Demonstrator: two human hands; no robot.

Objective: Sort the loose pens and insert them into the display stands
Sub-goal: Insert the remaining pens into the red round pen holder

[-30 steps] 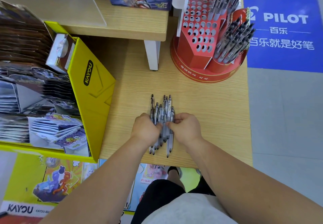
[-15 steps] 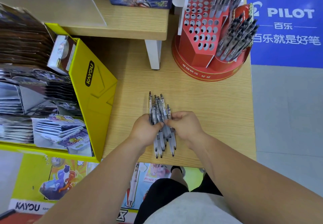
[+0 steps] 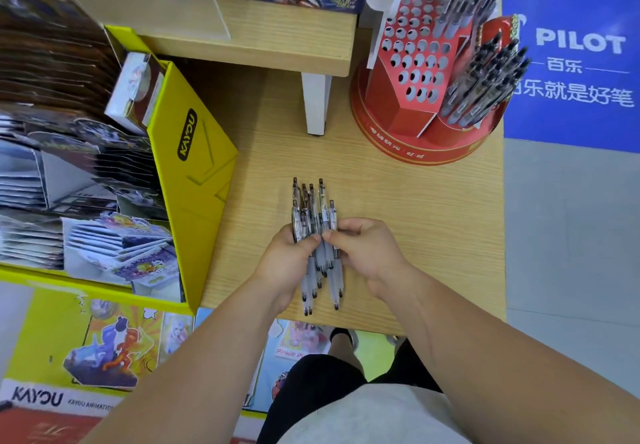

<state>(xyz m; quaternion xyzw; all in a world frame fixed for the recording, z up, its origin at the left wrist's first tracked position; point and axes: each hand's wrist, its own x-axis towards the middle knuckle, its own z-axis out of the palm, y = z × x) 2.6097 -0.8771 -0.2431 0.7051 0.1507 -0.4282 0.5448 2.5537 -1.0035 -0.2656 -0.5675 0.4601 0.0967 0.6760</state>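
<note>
A bundle of several clear pens (image 3: 313,211) with dark clips lies lengthwise near the front edge of the wooden table (image 3: 415,208), clip ends pointing away from me. My left hand (image 3: 285,263) grips the bundle from the left. From the right, my right hand (image 3: 367,253) curls its fingers round the same pens. The middle of the bundle is hidden under my fingers. At the back right stands a red round display stand (image 3: 408,72) with many empty holes and several dark pens (image 3: 485,79) set in its right side.
A yellow KAYOU card display box (image 3: 194,152) full of card packs stands close on the left. A raised wooden shelf (image 3: 263,45) on a white leg (image 3: 316,107) sits behind. The table's right edge drops to grey floor and a blue PILOT mat (image 3: 571,62).
Both hands have squeezed the spread pens into a tighter bundle. The pens now lie closer together, with their clip ends more even.
</note>
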